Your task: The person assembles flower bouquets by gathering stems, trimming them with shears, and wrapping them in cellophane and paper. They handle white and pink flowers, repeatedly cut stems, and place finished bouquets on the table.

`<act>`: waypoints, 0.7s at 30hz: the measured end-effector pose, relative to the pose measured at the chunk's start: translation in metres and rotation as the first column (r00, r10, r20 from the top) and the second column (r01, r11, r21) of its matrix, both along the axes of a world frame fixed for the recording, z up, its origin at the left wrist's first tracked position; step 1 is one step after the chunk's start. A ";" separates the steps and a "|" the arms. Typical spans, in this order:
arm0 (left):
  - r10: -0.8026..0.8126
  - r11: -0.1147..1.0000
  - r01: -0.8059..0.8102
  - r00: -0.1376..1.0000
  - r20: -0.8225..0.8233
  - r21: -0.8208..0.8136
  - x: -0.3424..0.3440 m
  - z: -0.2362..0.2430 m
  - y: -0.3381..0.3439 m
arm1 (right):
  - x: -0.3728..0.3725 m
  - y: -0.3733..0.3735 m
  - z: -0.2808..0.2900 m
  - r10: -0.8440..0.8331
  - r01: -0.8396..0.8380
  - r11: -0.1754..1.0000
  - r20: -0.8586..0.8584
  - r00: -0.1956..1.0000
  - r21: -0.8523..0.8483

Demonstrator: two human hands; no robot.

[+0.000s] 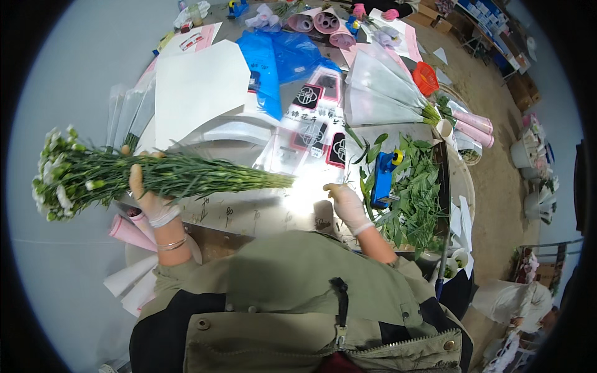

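Note:
My left hand (146,189), in a pale glove, grips a long bunch of white-flowered green stems (211,177), lying crosswise above the work table (249,211) with blooms to the left. My right hand (339,202), also gloved, is near the stem ends with curled fingers; a glare hides whether anything is in them. Beside it are a blue tape dispenser (382,180) with a yellow top and a heap of loose leaves (413,199). Beyond lie printed clear wrappers (308,115), a blue plastic sheet (292,53) and white paper (199,87).
Wrapped bundles (388,93) and an orange basket (425,78) sit behind on the right. Another person's pink-gloved hand (390,13) is at the far edge. A second person (522,301) is low at right. Buckets of flowers (528,161) line the right wall.

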State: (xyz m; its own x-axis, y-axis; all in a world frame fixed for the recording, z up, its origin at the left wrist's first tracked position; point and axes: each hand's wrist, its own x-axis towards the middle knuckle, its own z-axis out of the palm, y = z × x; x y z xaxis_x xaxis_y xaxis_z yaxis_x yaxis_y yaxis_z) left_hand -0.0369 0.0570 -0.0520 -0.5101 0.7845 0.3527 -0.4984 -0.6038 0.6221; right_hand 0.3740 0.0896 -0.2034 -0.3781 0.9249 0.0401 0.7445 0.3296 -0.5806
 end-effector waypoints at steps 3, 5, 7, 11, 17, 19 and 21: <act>0.010 1.000 -0.011 0.999 0.045 0.010 -0.054 -0.008 -0.017 | -0.045 0.004 -0.055 0.037 -0.018 0.988 0.125 0.991 -0.153; 0.022 0.999 -0.023 0.999 0.047 0.022 -0.084 -0.012 -0.025 | -0.063 -0.003 -0.078 0.032 -0.027 0.997 0.065 0.997 -0.071; 0.062 0.998 -0.061 0.996 0.065 -0.006 -0.108 -0.019 -0.032 | -0.078 0.003 -0.091 -0.015 0.046 0.991 0.239 0.971 -0.127; 0.107 0.992 -0.099 0.988 0.113 -0.078 -0.146 -0.026 -0.036 | -0.099 0.030 -0.093 -0.173 0.240 0.961 0.374 0.911 -0.139; 0.004 0.998 0.000 0.997 0.079 -0.055 -0.187 -0.026 -0.014 | -0.110 0.036 -0.094 -0.213 0.291 0.953 0.512 0.832 -0.078; -0.013 0.999 0.017 0.997 0.082 -0.049 -0.194 -0.028 -0.005 | -0.113 0.016 -0.100 -0.215 0.263 0.964 0.472 0.855 -0.037; -0.082 0.997 0.082 0.996 0.047 -0.008 -0.197 -0.033 0.002 | -0.115 -0.006 -0.106 -0.183 0.223 0.974 0.426 0.886 -0.047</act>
